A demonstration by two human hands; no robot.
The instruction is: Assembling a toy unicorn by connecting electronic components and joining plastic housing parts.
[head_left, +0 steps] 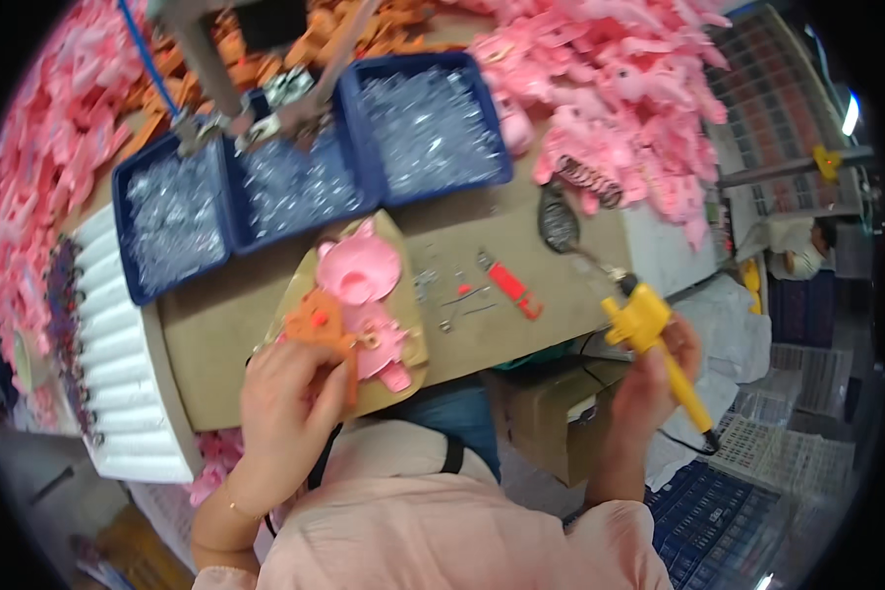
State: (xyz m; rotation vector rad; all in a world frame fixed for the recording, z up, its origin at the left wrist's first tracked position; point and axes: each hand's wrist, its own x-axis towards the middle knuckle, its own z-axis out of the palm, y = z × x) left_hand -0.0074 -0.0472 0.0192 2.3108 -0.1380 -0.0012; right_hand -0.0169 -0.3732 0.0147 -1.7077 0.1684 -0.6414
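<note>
My right hand (656, 379) is closed around a yellow soldering iron (642, 317) with a black cord at its lower end. Its thin metal tip points up and left, toward a dark spoon-shaped rest (560, 224) on the bench. On a tan board, my left hand (290, 398) has its fingers curled on an orange plastic part (317, 321). Beside that part lies a pink pig-like shell (359, 265), with a second pink piece (380, 339) carrying a small round component below it. What the left fingertips grip is partly hidden.
Blue bins (433, 123) of clear plastic parts stand behind the board. A red utility knife (509, 289) and loose wires lie to its right. A metal coil (590, 182) sits near the pink heap (610, 88). A white ribbed tray (128, 344) stands left. A person (801, 246) is far right.
</note>
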